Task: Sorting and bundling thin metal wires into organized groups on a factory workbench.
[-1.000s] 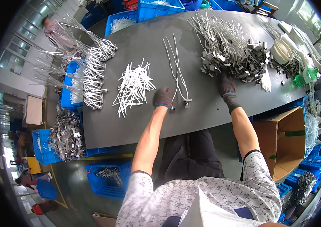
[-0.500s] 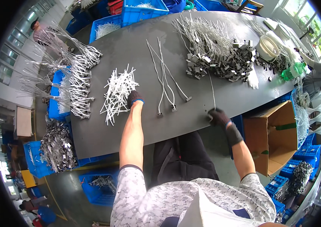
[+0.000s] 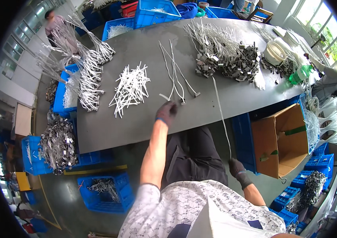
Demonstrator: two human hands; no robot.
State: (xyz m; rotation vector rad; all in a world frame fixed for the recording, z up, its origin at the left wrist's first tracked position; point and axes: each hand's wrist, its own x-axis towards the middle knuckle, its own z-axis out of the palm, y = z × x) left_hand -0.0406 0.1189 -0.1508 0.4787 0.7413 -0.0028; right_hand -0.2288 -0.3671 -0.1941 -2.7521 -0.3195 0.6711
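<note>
My left hand (image 3: 167, 112), in a dark glove, is closed near the table's front edge. A short white tube (image 3: 163, 96) sticks out from its fingertips. Beside it lie a few thin pale cables (image 3: 172, 77) with small dark connectors at their near ends. My right hand (image 3: 237, 168), also gloved, is closed low by my right thigh, beyond the table's edge. From it a long pale cable (image 3: 223, 115) stretches up across the edge to the big heap of cables with grey connectors (image 3: 232, 59). A loose pile of white tubes (image 3: 130, 88) lies left of centre.
Bundles of sleeved wires (image 3: 89, 79) hang over the table's left edge above blue crates. An open cardboard box (image 3: 269, 146) stands at the right below the table. A white bucket (image 3: 274, 53) and a green bottle (image 3: 300, 74) are at the far right, near another person (image 3: 331, 79).
My left hand has moved from the tube pile rightward and nearer, with a white tube. My right hand has drawn back and down off the table, pulling the cable along.
</note>
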